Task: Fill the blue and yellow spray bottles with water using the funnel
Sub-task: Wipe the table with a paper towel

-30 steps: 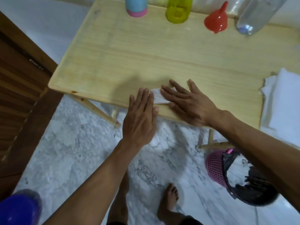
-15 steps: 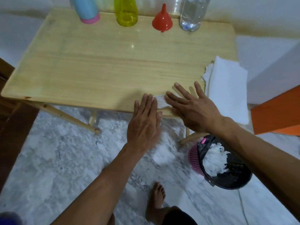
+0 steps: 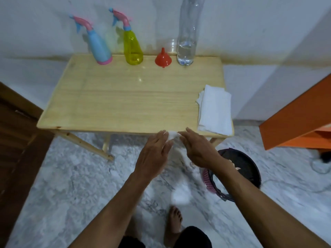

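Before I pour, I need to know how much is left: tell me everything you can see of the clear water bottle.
The clear water bottle is a tall plastic one, see-through, with a ribbed upper body. It stands upright at the back edge of the wooden table, close to the wall, just right of the red funnel. Water fills only its lowest part; the rest looks empty. Its top runs out of frame, so a cap cannot be told. Neither hand touches it.

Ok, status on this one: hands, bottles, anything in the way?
Left hand and right hand pinch a small white tissue at the table's near edge. Blue spray bottle, yellow spray bottle capped; red plastic funnel untouched. Nothing blocking.
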A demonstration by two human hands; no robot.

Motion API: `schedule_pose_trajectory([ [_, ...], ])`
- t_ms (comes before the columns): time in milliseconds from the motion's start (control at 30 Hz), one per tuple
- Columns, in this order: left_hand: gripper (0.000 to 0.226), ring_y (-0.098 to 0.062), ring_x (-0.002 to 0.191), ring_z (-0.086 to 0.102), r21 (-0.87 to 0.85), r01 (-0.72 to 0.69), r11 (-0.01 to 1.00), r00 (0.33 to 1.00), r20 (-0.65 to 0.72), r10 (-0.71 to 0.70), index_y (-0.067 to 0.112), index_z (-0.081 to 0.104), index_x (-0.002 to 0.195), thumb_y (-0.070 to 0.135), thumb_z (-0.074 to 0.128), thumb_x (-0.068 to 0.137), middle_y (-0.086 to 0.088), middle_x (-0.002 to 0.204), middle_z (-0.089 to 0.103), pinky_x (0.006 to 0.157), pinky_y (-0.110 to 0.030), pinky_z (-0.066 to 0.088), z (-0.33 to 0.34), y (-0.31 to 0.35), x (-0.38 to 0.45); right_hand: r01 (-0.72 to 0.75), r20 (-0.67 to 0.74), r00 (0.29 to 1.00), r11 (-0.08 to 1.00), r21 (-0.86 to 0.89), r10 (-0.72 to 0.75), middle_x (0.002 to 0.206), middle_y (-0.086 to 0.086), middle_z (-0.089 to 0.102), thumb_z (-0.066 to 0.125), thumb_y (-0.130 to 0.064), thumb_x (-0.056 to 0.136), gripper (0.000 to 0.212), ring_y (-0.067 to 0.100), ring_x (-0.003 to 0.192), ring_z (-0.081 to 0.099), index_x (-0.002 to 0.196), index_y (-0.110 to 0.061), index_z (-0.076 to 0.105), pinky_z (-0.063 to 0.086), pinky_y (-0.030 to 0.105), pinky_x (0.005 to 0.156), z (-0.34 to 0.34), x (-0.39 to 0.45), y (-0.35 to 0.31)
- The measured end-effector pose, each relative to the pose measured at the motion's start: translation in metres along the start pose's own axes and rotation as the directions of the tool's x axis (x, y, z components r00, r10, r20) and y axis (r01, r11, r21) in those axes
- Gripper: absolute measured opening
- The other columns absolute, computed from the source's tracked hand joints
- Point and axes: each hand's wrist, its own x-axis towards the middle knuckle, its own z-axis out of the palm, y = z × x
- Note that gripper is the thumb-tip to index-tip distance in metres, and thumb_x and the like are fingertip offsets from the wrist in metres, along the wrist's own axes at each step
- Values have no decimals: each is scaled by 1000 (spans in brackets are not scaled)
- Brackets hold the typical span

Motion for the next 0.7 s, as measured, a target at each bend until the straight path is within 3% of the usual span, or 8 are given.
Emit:
schedule_pose_trajectory([
  [33, 46, -24, 137, 46, -5, -11, 1000, 1000, -18, 11, 9, 52, 141, 35, 46, 103, -10, 146, 52, 109, -31, 36, -12, 8, -5, -7, -69, 997, 996, 93, 14, 123, 5, 66, 32, -35, 109, 32, 30, 121, 58, 119, -23, 60, 43, 39, 93, -4, -9, -9],
  [67, 44, -27, 129, 53, 1, -30, 1000, 999, -32, 30, 7, 57, 136, 33, 49, 102, -12, 139, 58, 103, -32, 41, -23, 16, -10, 3, -148, 989, 989, 146, 18, 100, 2, 66, 34, -32, 109, 26, 28, 98, 62, 102, -25, 58, 41, 35, 80, -8, -18, -17],
  [167, 37, -32, 105, 69, 6, -105, 994, 988, -116, 105, 0, 69, 117, 26, 53, 98, -16, 116, 71, 88, -31, 50, -47, 34, -20, 27, -316, 947, 970, 241, 53, 79, 1, 58, 41, -24, 108, 28, 20, 73, 51, 86, -16, 56, 30, 32, 66, -19, -45, -38],
  [233, 31, -30, 103, 68, -74, -114, 991, 982, -161, 101, 3, 70, 117, 23, 54, 99, -14, 113, 73, 88, -23, 44, -64, 49, -24, 57, -432, 898, 951, 305, 85, 76, 2, 61, 51, -20, 105, 26, 18, 70, 53, 88, -8, 65, 34, 32, 64, -27, -61, -48],
  [300, 27, -27, 100, 68, -120, -138, 983, 979, -166, 117, 10, 70, 119, 23, 57, 100, -10, 110, 74, 84, -23, 44, -75, 63, -29, 51, -539, 826, 931, 363, 165, 79, -3, 65, 60, -18, 101, 18, 14, 72, 57, 95, -8, 73, 40, 21, 65, -34, -81, -58],
  [467, 19, -9, 90, 69, -266, -266, 926, 958, -176, 225, 8, 77, 107, 16, 70, 91, -6, 102, 77, 77, -11, 45, -84, 104, -40, -13, -694, 587, 861, 508, 418, 81, -3, 71, 70, -15, 94, 11, 7, 73, 62, 100, -10, 78, 37, 1, 65, -39, -146, -72],
  [600, 12, -14, 76, 69, -282, -331, 900, 943, -72, 324, 13, 79, 97, 16, 71, 89, -1, 88, 78, 65, -22, 44, -63, 137, -53, -110, -722, 433, 827, 552, 539, 82, -7, 70, 69, -11, 93, 13, 8, 74, 63, 101, -12, 79, 36, 0, 65, -32, -201, -64],
  [700, 13, -15, 76, 63, -289, -378, 880, 918, 2, 396, 8, 78, 97, 12, 67, 91, -6, 89, 77, 66, -19, 35, -42, 168, -72, -163, -724, 299, 781, 603, 622, 83, -8, 68, 70, -14, 93, 13, 11, 81, 63, 101, -11, 79, 36, 5, 67, -27, -242, -55],
])
